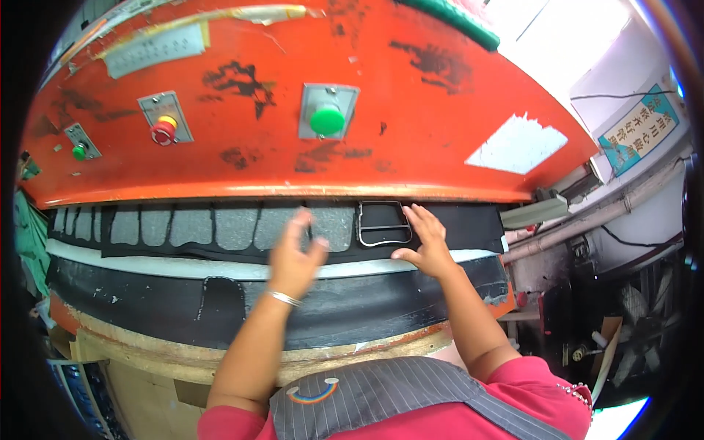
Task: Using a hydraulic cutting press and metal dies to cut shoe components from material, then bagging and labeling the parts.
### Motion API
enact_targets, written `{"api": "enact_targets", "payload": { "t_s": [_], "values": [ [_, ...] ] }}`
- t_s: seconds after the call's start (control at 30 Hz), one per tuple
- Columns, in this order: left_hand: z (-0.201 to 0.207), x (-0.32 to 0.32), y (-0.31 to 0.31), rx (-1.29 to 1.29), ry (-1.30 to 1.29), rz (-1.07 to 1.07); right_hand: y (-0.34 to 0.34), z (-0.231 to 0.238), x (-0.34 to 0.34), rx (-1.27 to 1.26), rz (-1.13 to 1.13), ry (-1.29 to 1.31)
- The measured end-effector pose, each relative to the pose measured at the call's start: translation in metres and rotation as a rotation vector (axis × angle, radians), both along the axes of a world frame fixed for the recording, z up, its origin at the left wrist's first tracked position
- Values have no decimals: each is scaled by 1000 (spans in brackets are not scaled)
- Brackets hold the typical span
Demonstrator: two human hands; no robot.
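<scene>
A metal cutting die (pixel 384 243), a frame with rounded corners and a crossbar, lies on black sheet material (pixel 469 224) under the front of an orange press. My right hand (pixel 431 246) is at the die's right side, fingers stretched toward its upper corner and thumb spread below its lower edge; it touches or nearly touches the die. To the left, my left hand (pixel 293 257) hovers over the sheet's front edge, slightly blurred, fingers apart and holding nothing. Left of the die, a row of cut-out openings in the sheet shows a grey surface (pixel 235 227) beneath.
The orange press (pixel 411 132) carries a green button (pixel 327 119), a red emergency stop (pixel 163 130) and a small green switch (pixel 79 152). A white strip (pixel 183 268) and a dark ledge (pixel 323 315) run along the front. Pipes (pixel 572 224) stand at the right.
</scene>
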State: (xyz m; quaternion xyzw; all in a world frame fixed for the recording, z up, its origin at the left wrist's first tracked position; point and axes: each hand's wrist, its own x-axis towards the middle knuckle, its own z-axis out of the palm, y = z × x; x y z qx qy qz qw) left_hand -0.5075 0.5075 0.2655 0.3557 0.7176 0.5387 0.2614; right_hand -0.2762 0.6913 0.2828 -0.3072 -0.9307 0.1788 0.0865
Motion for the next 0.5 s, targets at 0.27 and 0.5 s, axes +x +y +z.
{"api": "enact_targets", "payload": {
  "t_s": [0.27,0.5],
  "values": [
    [67,-290,-114,102,636,1054,-24,146,-168,-133,172,611],
    [108,-276,-142,25,215,663,-23,128,-182,-125,138,639]
  ]
}}
